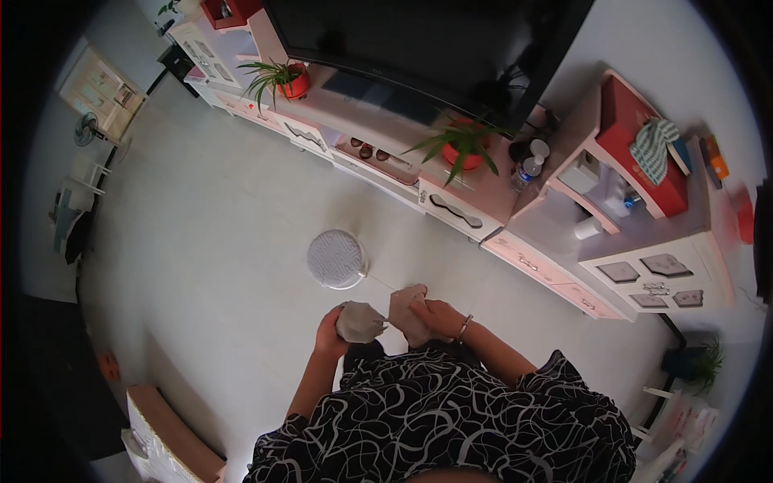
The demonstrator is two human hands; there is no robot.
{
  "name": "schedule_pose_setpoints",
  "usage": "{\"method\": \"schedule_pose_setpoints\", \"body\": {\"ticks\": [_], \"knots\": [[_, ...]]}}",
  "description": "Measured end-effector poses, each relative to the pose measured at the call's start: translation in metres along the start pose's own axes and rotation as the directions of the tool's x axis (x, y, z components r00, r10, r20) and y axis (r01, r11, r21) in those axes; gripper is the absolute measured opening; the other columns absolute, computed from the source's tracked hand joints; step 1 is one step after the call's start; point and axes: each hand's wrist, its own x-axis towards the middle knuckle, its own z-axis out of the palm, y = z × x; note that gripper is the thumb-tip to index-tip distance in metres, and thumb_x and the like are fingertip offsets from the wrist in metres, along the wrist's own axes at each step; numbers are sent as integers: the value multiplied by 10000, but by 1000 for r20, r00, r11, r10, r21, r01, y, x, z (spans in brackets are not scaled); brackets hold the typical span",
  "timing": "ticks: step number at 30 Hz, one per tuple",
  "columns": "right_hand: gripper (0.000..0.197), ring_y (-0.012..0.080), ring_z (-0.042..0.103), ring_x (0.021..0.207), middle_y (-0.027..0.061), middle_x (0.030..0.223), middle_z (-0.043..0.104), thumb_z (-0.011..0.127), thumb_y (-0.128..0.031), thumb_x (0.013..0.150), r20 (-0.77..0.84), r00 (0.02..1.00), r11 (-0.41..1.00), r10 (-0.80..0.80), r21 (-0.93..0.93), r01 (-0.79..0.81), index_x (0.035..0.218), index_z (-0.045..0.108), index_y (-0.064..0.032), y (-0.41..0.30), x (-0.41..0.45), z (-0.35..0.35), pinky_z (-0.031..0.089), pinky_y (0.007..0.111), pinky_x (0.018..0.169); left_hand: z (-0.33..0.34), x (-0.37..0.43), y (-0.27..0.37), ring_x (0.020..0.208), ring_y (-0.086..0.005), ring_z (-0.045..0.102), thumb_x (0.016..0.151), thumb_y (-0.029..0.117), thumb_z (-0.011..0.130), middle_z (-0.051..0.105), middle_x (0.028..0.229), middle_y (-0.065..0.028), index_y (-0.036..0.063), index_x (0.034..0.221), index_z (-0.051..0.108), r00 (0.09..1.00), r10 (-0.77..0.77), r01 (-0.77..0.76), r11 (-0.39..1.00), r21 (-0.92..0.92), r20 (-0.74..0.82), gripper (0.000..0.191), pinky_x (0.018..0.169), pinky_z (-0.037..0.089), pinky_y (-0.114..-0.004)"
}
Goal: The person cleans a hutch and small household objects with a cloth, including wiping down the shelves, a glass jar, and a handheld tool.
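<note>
My left hand (pixel 331 333) grips a bunched grey-beige cloth (pixel 360 322), rounded in shape, with a ragged edge on its right side. In my right hand (pixel 442 317), which has a bracelet at its wrist, is a pinkish-brown cloth (pixel 406 314) hanging flatter, with the thumb lying over it. The two cloths come close to each other in front of my body; whether they touch or are joined I cannot tell. Just beyond them on the floor stands a round stool (pixel 334 258) with a grey patterned cover.
A long pink-and-white TV cabinet (pixel 374 181) runs across the far side, carrying a large television (pixel 423 48), potted plants (pixel 465 148) and a plastic bottle (pixel 528 172). At lower left is a cardboard box (pixel 172 438). A fan (pixel 86 128) stands farther off on the left.
</note>
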Motion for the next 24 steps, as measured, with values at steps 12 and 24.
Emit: {"method": "schedule_pose_setpoints", "body": {"ticks": [12, 24], "knots": [[400, 340, 563, 737, 189, 825, 557, 479, -365, 751, -219, 969, 982, -114, -171, 77, 1001, 452, -53, 13, 176, 3, 441, 399, 649, -98, 196, 148, 900, -235, 551, 832, 179, 438, 577, 966, -111, 8, 979, 538, 958, -52, -175, 670, 722, 280, 247, 794, 444, -338], [357, 353, 562, 741, 200, 763, 571, 392, -342, 850, -497, 745, 876, 445, 413, -248, 879, 486, 1, -119, 304, 104, 425, 378, 676, -70, 301, 388, 851, -175, 544, 832, 145, 412, 580, 918, -80, 7, 943, 560, 837, -528, 308, 670, 676, 143, 231, 765, 428, -291]]}}
